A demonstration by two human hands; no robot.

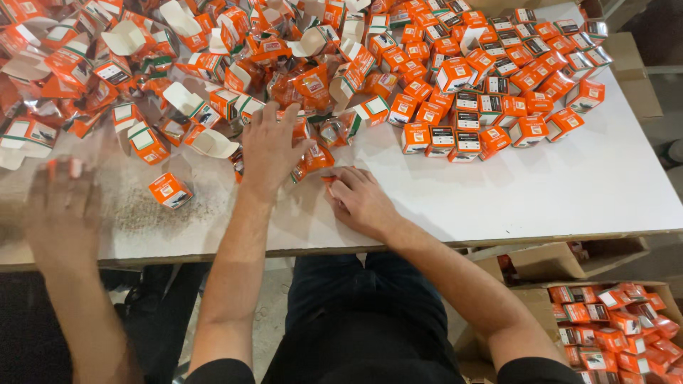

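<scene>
White table (569,192) is carrying far too many small orange boxes (455,107) to count, piled beyond both grips. Left hand (270,146) is spreading flat over loose packets (313,156); right hand (363,199) is pinching one orange packet (329,178). A co-worker's blurred hand (60,213) is hovering far left.
</scene>
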